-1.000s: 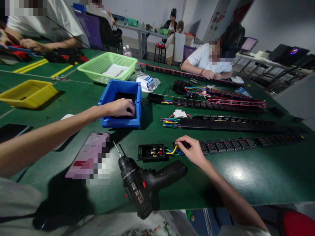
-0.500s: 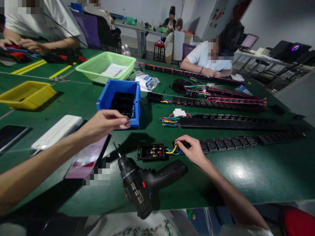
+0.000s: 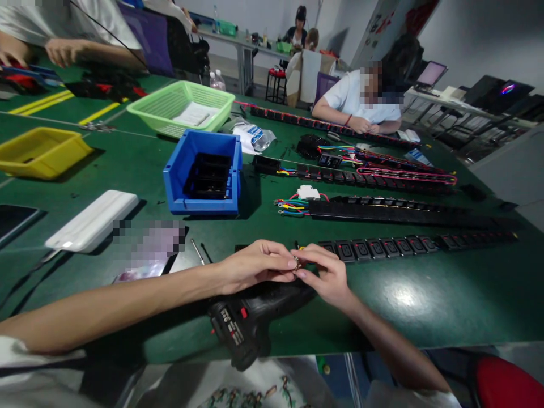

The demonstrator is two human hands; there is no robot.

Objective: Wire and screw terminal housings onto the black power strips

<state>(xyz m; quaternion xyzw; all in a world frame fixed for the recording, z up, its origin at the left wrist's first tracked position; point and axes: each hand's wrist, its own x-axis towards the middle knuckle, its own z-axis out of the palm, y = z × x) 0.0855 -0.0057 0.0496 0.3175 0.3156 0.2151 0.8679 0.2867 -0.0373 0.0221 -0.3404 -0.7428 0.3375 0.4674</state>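
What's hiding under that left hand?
In this view, the drill lies below the left hand. Most of its body, part of its handle and its bit show. The hand and forearm cover its front. Anything else under there can't be seen.

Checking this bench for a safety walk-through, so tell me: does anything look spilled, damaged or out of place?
Nothing looks plainly damaged. Small dark scraps lie loose on the green tabletop near the plastic bag, like stray litter. The power drill lies partly hidden below the left hand, which looks a bit cramped.
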